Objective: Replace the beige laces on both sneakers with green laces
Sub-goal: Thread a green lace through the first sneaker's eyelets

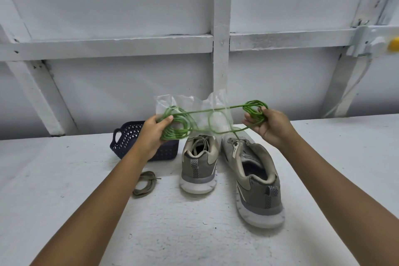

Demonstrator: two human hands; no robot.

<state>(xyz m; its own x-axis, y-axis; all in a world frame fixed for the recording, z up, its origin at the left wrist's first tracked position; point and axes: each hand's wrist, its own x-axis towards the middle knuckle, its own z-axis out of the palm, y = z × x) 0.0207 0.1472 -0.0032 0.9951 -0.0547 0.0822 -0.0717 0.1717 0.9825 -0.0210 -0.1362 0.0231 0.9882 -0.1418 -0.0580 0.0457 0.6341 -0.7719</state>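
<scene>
— Up over the left sneaker, arms stretched forward: gripping one coil of green laces in the left hand, clear bag just behind.
— Pinching the other coil in the right hand, hands well apart, with a straight strand between.
— Can't make out the lacing on the right sneaker, beside it.
— Open desk left of it, past the beige lace and basket.

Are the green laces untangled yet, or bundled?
Mostly bundled: left hand and right hand each grip a coil of green laces, strands stretched between.
</scene>
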